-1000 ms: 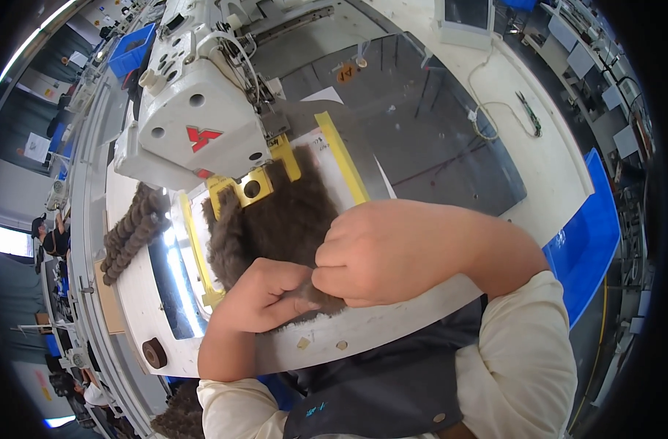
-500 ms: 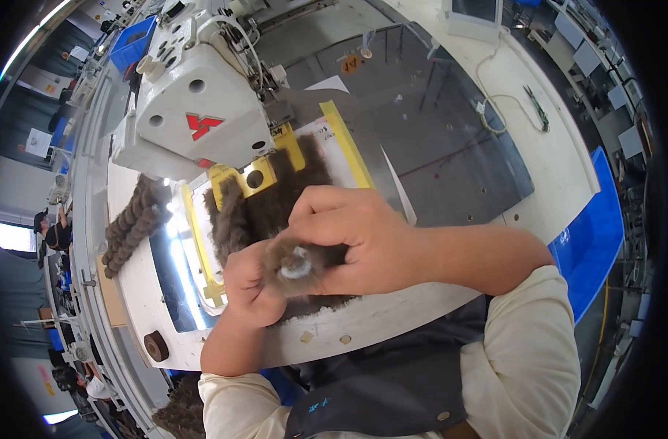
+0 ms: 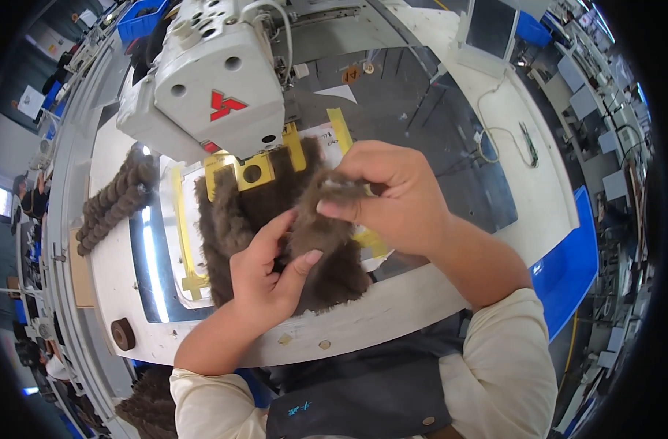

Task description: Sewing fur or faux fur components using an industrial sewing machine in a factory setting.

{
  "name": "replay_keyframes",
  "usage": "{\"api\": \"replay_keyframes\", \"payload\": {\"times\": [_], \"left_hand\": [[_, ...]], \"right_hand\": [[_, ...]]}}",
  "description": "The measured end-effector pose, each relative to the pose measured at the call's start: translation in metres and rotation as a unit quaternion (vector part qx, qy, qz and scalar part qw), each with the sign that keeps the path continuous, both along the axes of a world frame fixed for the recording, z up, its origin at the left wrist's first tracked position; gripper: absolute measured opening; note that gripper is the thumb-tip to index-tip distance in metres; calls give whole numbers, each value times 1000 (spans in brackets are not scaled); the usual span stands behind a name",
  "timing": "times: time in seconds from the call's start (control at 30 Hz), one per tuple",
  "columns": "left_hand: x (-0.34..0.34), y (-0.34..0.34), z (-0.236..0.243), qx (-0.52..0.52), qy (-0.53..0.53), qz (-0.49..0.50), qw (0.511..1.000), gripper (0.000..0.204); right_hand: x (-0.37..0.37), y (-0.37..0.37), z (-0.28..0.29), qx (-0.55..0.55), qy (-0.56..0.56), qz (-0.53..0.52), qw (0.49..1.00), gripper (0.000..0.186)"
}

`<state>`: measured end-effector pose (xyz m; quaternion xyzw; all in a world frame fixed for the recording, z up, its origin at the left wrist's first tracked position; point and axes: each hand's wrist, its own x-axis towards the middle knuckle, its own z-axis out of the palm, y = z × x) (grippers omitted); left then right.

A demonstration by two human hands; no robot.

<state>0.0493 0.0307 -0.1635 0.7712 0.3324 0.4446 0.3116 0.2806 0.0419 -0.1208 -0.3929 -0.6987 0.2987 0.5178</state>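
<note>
My left hand and my right hand both grip a fluffy brown fur piece, the right higher and farther right with fingers curled round its upper part, the left at its lower part. Beneath them lies a larger dark brown fur panel on a white template edged with yellow tape. A yellow plate with a hole rests on the panel's far side, below the head of a white sewing machine.
A braided fur bundle lies on the left, above a brown round roll. Green snips, a cord and a screen are on the right, beside a blue tray. A person sits far left.
My hands have lifted and parted, the right moving up the worktable. The fur piece, first hidden between my fingers, now shows stretched between them. The view has shifted slightly.
</note>
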Motion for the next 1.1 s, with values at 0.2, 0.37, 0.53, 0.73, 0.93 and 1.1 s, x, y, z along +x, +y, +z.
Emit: {"api": "replay_keyframes", "payload": {"times": [0.2, 0.37, 0.53, 0.73, 0.93, 1.1], "left_hand": [[-3, 11, 14, -180, 114, -100, 972, 42], [-17, 38, 12, -173, 204, -122, 956, 46], [-27, 56, -6, -46, 250, -56, 966, 61], [-26, 76, -15, 136, 357, 11, 924, 52], [-23, 109, -13, 217, 482, -32, 848, 42], [-15, 120, -19, 264, 455, -20, 850, 29]], "right_hand": [[-3, 46, -23, -244, 9, 25, 969, 20], [-15, 92, -52, -279, -187, 35, 941, 30], [-29, 131, -72, -241, -204, 37, 948, 33], [-34, 145, -89, -145, -251, -22, 957, 39], [-35, 155, -77, -143, -335, -54, 930, 48], [-32, 158, -71, -193, -333, -70, 920, 43]]}}
